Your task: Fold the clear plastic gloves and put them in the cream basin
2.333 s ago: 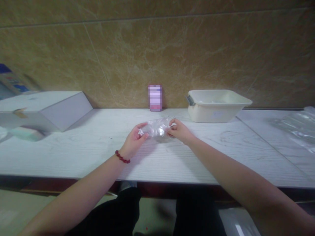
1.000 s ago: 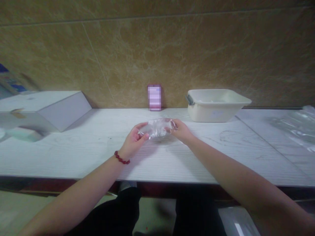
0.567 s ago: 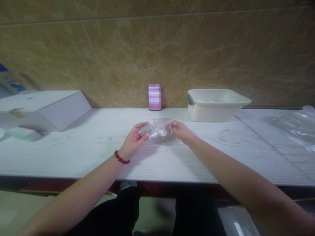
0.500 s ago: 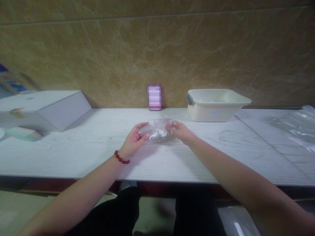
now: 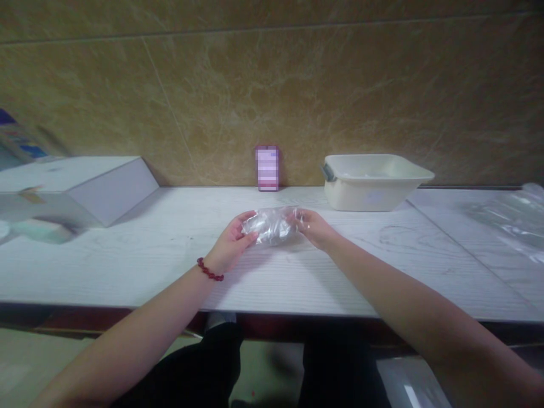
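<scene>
A small clear plastic bag [image 5: 272,225], crinkled and shiny, is stretched between my two hands just above the white table [image 5: 178,260]. My left hand [image 5: 236,238] grips its left end, thumb in front and fingers behind. At the other end, my right hand [image 5: 312,226] is closed on the bag, its fingertips seen partly through the film. I cannot make out whether anything is inside the bag. A red bead bracelet [image 5: 210,270] circles my left wrist.
Against the wall leans a phone [image 5: 267,169] with a blurred screen. A cream plastic basin [image 5: 361,194] with a grey handle stands right of it. On the left is a white box [image 5: 114,192] with a pale green object [image 5: 42,231] before it. Clear plastic sheeting [image 5: 516,218] lies far right.
The bag's film has shifted and crumpled slightly between my hands, catching more light. Both hands keep almost the same place and hold.
</scene>
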`<state>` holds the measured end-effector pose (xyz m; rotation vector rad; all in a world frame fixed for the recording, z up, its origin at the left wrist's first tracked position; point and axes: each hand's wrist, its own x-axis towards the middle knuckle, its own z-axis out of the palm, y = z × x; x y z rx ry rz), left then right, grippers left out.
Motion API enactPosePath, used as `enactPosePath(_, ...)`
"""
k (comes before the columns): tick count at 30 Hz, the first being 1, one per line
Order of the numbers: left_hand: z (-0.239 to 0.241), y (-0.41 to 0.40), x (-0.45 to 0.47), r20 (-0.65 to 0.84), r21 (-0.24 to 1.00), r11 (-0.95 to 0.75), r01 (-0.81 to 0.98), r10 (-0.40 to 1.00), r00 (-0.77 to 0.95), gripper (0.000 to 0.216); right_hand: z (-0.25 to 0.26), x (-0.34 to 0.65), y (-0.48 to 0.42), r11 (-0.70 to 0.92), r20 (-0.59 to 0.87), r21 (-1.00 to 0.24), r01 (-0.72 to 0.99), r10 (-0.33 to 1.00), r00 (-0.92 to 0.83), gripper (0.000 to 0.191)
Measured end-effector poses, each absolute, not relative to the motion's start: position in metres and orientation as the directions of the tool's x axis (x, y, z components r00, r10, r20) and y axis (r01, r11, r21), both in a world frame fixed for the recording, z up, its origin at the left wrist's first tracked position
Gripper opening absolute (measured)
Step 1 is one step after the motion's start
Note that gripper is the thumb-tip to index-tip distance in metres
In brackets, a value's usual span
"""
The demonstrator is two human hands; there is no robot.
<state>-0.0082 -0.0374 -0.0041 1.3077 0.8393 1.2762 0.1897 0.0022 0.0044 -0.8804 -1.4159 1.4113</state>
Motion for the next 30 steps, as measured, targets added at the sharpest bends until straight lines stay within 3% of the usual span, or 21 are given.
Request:
enactPosePath(7,-0.005,-0.037,-0.007,0.142,0.979,-0.111,-0.172,0.973,0.181,0.050,-0.002,0.190,0.009,0.086,0.104,-0.993,-0.077,0.953,-0.283,0.018)
enactPosePath(14,-0.005,-0.036,-0.008,-0.086,0.995,0.094,-0.026,0.974,0.212,0.044,-0.004,0.190,0.007,-0.068,-0.112,-0.973,0.219,0.974,-0.199,0.011)
enactPosePath(19,-0.001,-0.036,-0.005,-0.197,0.979,0.203,-0.024,0.968,0.156,0.040,-0.002,0.191,0.006,-0.056,-0.128,-0.943,0.329,0.971,-0.200,0.015)
enactPosePath(24,-0.003,-0.035,-0.005,-0.202,0.975,0.212,-0.059,0.969,0.144,0.031,-0.006,0.193,0.009,-0.059,-0.148,-0.908,0.416,0.972,-0.184,0.033)
enactPosePath(30,-0.010,-0.031,-0.007,-0.113,0.993,0.110,0.038,0.990,0.083,0.028,-0.002,0.197,0.007,-0.031,-0.168,-0.822,0.568,0.967,-0.190,0.044)
